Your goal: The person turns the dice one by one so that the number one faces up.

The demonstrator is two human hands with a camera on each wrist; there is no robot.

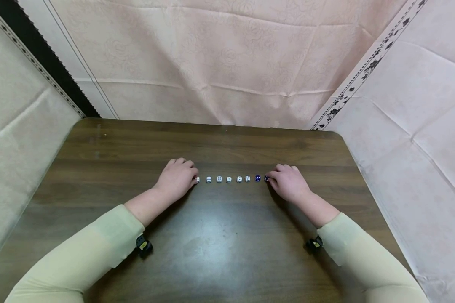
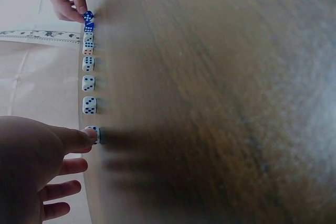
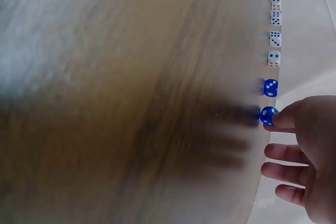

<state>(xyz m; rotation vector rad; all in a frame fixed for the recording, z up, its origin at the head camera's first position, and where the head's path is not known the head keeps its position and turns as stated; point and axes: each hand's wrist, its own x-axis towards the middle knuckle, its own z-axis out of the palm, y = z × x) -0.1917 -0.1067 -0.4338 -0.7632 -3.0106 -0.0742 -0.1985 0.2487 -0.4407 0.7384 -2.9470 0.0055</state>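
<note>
A row of small dice runs left to right across the wooden table. At its left end my left hand (image 1: 177, 177) pinches a white die (image 2: 97, 136) with dark blue pips, the thumb covering part of it. My right hand (image 1: 288, 182) pinches a blue die (image 3: 268, 115) with white pips at the right end, thumb against its side. Just inside that one sits a second blue die (image 1: 258, 178). Several white dice, one of them a white die (image 1: 229, 179) near the middle, stand between the hands with small gaps. The other fingers of both hands are spread apart.
The brown wooden table (image 1: 220, 261) has rounded far corners. Behind it hangs a pale pink cloth (image 1: 227, 63), with a white cloth (image 1: 421, 126) along the right side. Dark wrist cameras (image 1: 144, 246) sit at both light green sleeves (image 1: 110, 240).
</note>
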